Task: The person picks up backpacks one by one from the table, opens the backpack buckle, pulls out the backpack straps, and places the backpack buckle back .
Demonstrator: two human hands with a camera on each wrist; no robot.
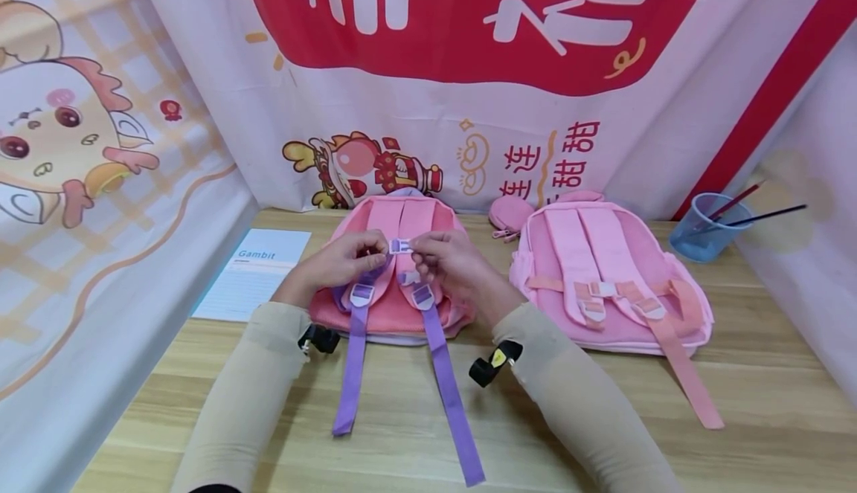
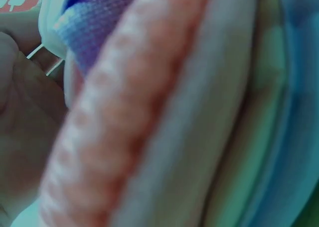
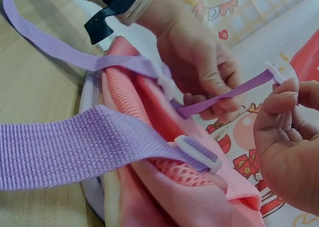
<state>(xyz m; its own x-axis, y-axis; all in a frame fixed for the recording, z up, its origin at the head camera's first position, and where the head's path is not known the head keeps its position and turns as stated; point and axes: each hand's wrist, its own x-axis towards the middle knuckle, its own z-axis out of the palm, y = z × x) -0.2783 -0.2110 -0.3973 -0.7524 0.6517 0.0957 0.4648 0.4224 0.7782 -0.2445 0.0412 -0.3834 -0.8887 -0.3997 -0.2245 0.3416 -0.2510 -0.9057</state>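
A pink backpack with purple straps (image 1: pixel 445 374) lies on the table, its shoulder-strap side up. Above it, my left hand (image 1: pixel 348 259) pinches a thin purple chest strap (image 3: pixel 246 86) between thumb and fingers. My right hand (image 1: pixel 451 259) pinches the white buckle (image 1: pixel 399 246) at that strap's end; in the right wrist view, the strap runs taut between the two hands. White strap adjusters (image 1: pixel 362 295) sit below the hands, with two long purple straps trailing toward the front. In the left wrist view, blurred pink padding (image 2: pixel 114 137) hides most of the left hand.
To the right lies a second pink backpack (image 1: pixel 636 255) with peach straps and a small round pink pouch (image 1: pixel 510 214) beside it. A blue cup (image 1: pixel 699 236) holding two pencil-like sticks stands at the back right. A notebook (image 1: pixel 251 274) lies left. Printed cloth hangs behind.
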